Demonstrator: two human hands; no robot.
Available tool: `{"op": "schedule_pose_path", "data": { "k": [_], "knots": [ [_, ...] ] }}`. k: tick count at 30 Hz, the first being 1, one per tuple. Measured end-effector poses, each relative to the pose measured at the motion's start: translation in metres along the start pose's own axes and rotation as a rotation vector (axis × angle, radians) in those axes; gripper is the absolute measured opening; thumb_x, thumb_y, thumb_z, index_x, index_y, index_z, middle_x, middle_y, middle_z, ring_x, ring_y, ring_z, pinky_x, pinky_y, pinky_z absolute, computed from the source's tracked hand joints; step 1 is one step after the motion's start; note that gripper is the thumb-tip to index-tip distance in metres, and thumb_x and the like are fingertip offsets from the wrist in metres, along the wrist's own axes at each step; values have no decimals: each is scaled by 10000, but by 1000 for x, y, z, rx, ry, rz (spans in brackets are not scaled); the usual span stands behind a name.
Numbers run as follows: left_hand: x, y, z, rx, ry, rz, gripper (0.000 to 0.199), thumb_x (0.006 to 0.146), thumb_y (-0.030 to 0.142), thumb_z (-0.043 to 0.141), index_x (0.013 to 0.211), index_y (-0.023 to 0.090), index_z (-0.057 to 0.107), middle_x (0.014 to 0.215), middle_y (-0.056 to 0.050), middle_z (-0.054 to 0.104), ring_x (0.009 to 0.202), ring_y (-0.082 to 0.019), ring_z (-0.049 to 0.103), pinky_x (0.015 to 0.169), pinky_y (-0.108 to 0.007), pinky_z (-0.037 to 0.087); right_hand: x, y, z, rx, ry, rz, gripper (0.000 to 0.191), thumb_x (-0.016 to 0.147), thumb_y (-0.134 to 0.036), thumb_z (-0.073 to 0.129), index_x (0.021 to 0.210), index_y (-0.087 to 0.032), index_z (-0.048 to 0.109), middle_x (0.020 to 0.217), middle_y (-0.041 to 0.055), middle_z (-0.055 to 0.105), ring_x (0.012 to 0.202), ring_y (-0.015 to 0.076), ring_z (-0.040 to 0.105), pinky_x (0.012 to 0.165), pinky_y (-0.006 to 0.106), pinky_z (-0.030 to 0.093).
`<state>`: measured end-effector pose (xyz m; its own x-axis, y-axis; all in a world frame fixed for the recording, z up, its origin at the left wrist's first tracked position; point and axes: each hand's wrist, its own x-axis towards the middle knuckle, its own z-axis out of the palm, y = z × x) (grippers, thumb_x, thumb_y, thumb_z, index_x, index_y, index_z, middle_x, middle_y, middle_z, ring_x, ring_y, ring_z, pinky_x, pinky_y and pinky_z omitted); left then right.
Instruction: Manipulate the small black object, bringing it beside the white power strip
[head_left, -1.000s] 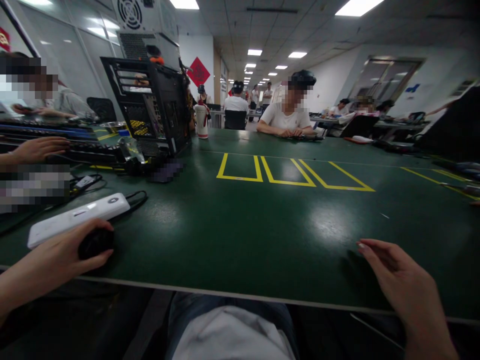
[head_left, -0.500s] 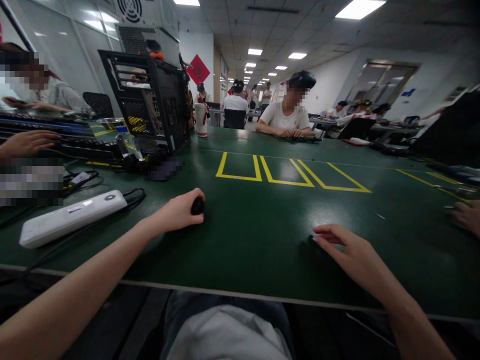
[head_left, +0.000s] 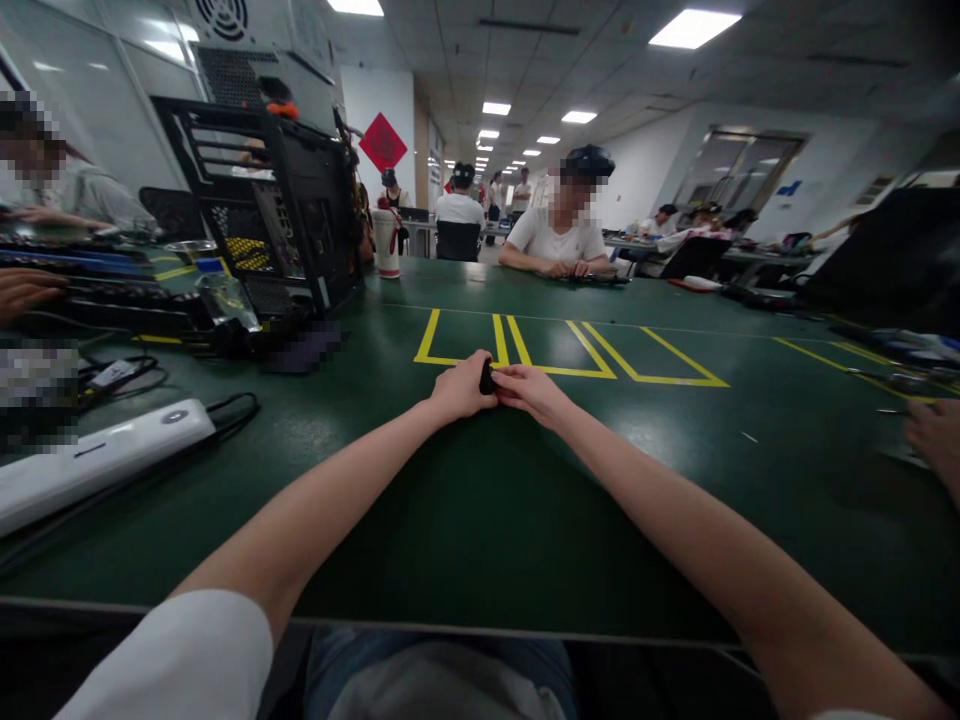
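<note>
My left hand [head_left: 463, 388] is closed around a small rounded black object [head_left: 487, 377], whose exact kind I cannot make out. From the right, my right hand [head_left: 531, 390] meets it, thumb and fingers pinched together against the black object's side. Whatever sits between the right fingertips is hidden. Both hands are just above the green tabletop [head_left: 480, 520], at the near edge of the yellow tape outlines [head_left: 555, 371].
At left lie a white power strip [head_left: 112, 455] with cables and a black open computer case [head_left: 262, 200]. A paper cup [head_left: 387, 243] stands beside the case. A person [head_left: 559, 235] sits across the table. At the right edge is another person's hand [head_left: 934, 440].
My right hand has swung left and forward to meet my left hand. The left hand, with the black object, has moved right and forward. The view has shifted slightly.
</note>
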<state>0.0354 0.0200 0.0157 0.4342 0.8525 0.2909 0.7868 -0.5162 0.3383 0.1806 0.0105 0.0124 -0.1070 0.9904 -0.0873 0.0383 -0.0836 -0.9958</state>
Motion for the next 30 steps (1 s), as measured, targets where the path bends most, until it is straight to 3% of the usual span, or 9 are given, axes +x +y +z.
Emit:
{"op": "schedule_pose_path", "data": {
  "k": [4,7,10,18,23,27,30],
  "knots": [
    [-24,4,-8,-26,26,148,642,668,323,582,1193,184,239,1170,-116,449,967,-273,530,757,-388,459,-23,1,0,-23,-86,-80,342,669,-294,636,981,-198,534,884,32,600,838,139,584,817,355,471],
    [-39,4,-11,-77,34,301,677,666,282,582,1216,172,203,1233,-130,371,1069,-268,465,827,-387,442,-39,5,3,-100,-83,-276,330,672,-279,621,981,-189,550,985,40,588,904,145,566,875,354,434],
    [-47,1,-11,-106,42,366,630,704,223,532,1230,177,188,1263,-136,331,1141,-259,403,875,-399,418,-48,10,7,-142,-81,-413,324,680,-272,604,986,-182,547,1009,36,577,919,143,561,900,339,414],
    [-48,-3,-11,-104,40,419,667,738,243,525,1273,167,134,1311,-156,274,1188,-266,354,907,-412,398,-52,11,9,-133,-106,-425,339,681,-277,603,998,-183,526,1043,39,570,952,142,547,907,317,408],
    [-49,-2,-12,-68,42,418,665,758,317,523,1277,165,135,1318,-159,271,1178,-274,368,873,-406,425,-52,12,11,-125,-78,-445,262,717,-303,568,951,-189,541,960,20,584,914,123,546,902,301,400],
    [-46,-4,-8,-45,56,426,640,767,344,513,1266,175,150,1299,-152,305,1147,-268,403,845,-405,436,-45,15,12,-106,-42,-446,223,691,-305,600,873,-194,533,875,6,580,864,127,554,864,315,422],
    [-44,-5,-6,16,91,421,609,764,356,514,1245,172,190,1257,-142,363,1116,-270,419,852,-416,416,-41,16,12,-107,-39,-426,272,684,-288,610,926,-200,521,875,13,574,873,139,554,862,335,423]
  ]
}}
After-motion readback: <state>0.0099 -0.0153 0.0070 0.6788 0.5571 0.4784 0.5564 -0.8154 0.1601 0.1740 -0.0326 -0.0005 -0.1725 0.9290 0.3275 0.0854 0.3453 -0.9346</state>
